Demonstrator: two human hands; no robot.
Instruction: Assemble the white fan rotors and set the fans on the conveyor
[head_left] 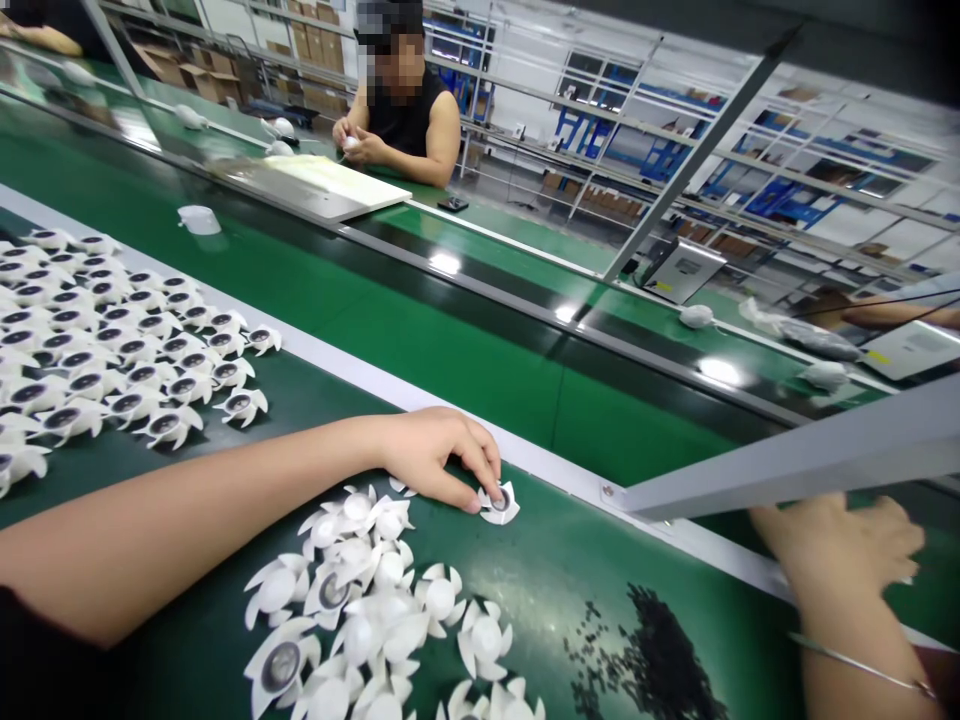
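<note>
My left hand (442,455) reaches across the green table, thumb and fingers pinching the edge of a small white fan impeller (510,508). That impeller lies on the tabletop with its dark, round hub facing up. Just below my left forearm is a loose pile of white impellers (382,620), some turned hub up and others dome up. My right hand (840,545) is out over the conveyor beyond the slanted grey bar, its fingers bent and blurred; whether anything is in them I cannot make out. Small black pieces (664,650) lie heaped on the table between my arms.
Many impellers (97,340) stand hub up in rows at left. The grey bar (810,455) slants past my right hand. Along the green conveyor (420,330) sits a white piece (199,220). Across it, a person (420,120) handles a small white part beside a pale board (330,190).
</note>
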